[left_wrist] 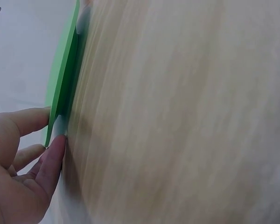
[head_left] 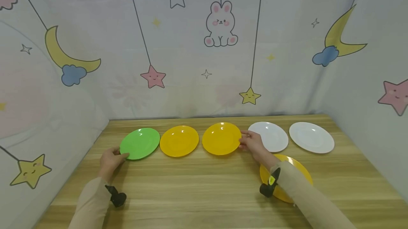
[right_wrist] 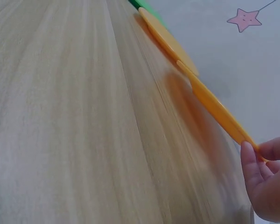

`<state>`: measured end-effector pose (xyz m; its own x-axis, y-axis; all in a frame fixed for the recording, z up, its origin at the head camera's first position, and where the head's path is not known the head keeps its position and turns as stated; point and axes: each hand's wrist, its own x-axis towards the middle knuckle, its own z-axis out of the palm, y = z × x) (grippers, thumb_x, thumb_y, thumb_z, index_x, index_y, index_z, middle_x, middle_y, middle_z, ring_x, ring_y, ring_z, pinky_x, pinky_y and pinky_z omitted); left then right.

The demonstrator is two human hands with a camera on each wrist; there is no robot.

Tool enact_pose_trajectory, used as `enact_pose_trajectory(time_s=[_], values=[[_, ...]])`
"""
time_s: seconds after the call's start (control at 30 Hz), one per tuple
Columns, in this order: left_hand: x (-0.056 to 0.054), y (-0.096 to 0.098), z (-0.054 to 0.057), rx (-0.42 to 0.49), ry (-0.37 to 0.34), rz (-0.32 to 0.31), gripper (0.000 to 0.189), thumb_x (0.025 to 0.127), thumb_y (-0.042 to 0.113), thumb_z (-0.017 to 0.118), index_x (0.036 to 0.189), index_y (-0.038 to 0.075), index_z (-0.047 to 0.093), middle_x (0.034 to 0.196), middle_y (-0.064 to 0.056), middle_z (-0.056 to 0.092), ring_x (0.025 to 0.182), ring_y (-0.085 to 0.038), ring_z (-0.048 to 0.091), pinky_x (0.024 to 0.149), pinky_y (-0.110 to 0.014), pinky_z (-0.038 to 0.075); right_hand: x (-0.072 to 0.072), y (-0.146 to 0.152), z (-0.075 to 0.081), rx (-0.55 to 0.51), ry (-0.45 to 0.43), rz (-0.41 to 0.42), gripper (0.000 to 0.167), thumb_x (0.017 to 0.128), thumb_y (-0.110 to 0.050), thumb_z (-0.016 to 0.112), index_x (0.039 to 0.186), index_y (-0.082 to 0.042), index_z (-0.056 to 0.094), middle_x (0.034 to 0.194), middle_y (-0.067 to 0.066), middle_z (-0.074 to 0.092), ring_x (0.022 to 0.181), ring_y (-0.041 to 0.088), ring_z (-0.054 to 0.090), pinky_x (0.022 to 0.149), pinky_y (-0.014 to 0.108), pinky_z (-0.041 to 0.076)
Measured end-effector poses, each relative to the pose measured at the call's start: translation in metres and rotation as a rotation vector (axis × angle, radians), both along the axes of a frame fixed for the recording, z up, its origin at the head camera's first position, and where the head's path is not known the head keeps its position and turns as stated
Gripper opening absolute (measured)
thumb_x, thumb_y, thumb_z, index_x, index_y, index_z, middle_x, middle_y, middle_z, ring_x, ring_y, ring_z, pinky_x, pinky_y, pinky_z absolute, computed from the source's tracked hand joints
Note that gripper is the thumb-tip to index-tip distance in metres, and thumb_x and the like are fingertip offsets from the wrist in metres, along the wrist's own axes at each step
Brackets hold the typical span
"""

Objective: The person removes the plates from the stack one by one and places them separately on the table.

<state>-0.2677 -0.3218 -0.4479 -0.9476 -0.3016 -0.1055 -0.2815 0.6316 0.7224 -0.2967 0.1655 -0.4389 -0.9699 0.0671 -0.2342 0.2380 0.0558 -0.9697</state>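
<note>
At the left end of a row of plates, my left hand (head_left: 111, 160) pinches the near-left rim of a green plate (head_left: 140, 144). In the left wrist view, fingers lie on both sides of that green rim (left_wrist: 60, 79). My right hand (head_left: 253, 144) grips the right rim of a yellow plate (head_left: 222, 139) between thumb and fingers. The right wrist view shows this yellow plate (right_wrist: 217, 109) tilted, its held side raised off the table with a shadow below. Between the two held plates lies another yellow plate (head_left: 179, 141).
Two white plates, one (head_left: 271, 137) behind my right hand and one (head_left: 311, 137) farther right, lie on the wooden table (head_left: 185, 197). A third yellow plate (head_left: 299, 168) sits partly hidden under my right forearm. Patterned cloth (head_left: 191, 51) hangs behind and at both sides.
</note>
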Motion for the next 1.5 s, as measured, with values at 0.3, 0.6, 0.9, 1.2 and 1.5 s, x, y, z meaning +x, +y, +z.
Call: enact_pose_trajectory(time_s=[0.3, 0.6, 0.9, 1.2, 1.5], values=[[-0.003, 0.0, -0.001, -0.01, 0.007, -0.003, 0.063, 0.085, 0.022, 0.062, 0.128, -0.016, 0.036, 0.12, -0.034, 0.043, 0.11, -0.043, 0.042, 0.093, -0.05, 0.039, -0.009, -0.001, -0.002, -0.04, 0.003, -0.053, 0.047, 0.084, 0.006, 0.053, 0.131, 0.003, 0.043, 0.114, 0.024, 0.054, 0.06, 0.009, 0.057, 0.058, 0.019, 0.054], [-0.002, 0.001, -0.001, 0.0, 0.006, 0.003, 0.063, 0.084, 0.022, 0.062, 0.128, -0.015, 0.037, 0.12, -0.034, 0.044, 0.11, -0.042, 0.042, 0.093, -0.05, 0.038, -0.008, -0.008, -0.005, -0.033, 0.011, -0.076, 0.047, 0.087, 0.007, 0.051, 0.132, 0.005, 0.04, 0.115, 0.025, 0.052, 0.064, 0.008, 0.057, 0.059, 0.019, 0.054], [0.0, 0.002, 0.0, 0.025, 0.005, -0.003, 0.063, 0.084, 0.022, 0.062, 0.127, -0.017, 0.037, 0.119, -0.033, 0.045, 0.108, -0.041, 0.044, 0.093, -0.049, 0.039, -0.013, -0.008, -0.012, 0.13, 0.062, -0.026, 0.043, 0.087, 0.005, 0.053, 0.129, 0.005, 0.044, 0.116, 0.026, 0.053, 0.076, 0.014, 0.06, 0.061, 0.023, 0.055], [-0.001, 0.0, -0.002, 0.041, 0.018, 0.004, 0.062, 0.083, 0.02, 0.063, 0.126, -0.016, 0.039, 0.116, -0.032, 0.047, 0.104, -0.038, 0.046, 0.087, -0.042, 0.044, -0.015, -0.009, -0.018, 0.359, 0.149, 0.009, 0.038, 0.084, 0.003, 0.058, 0.121, 0.007, 0.051, 0.102, 0.023, 0.059, 0.065, 0.018, 0.064, 0.057, 0.026, 0.056], [0.002, 0.0, 0.0, 0.04, 0.01, -0.006, 0.062, 0.083, 0.019, 0.063, 0.127, -0.017, 0.037, 0.117, -0.033, 0.047, 0.105, -0.04, 0.047, 0.089, -0.044, 0.044, -0.017, -0.007, -0.02, 0.382, 0.179, 0.023, 0.037, 0.081, 0.003, 0.062, 0.116, 0.01, 0.053, 0.099, 0.023, 0.06, 0.062, 0.018, 0.064, 0.055, 0.027, 0.056]])
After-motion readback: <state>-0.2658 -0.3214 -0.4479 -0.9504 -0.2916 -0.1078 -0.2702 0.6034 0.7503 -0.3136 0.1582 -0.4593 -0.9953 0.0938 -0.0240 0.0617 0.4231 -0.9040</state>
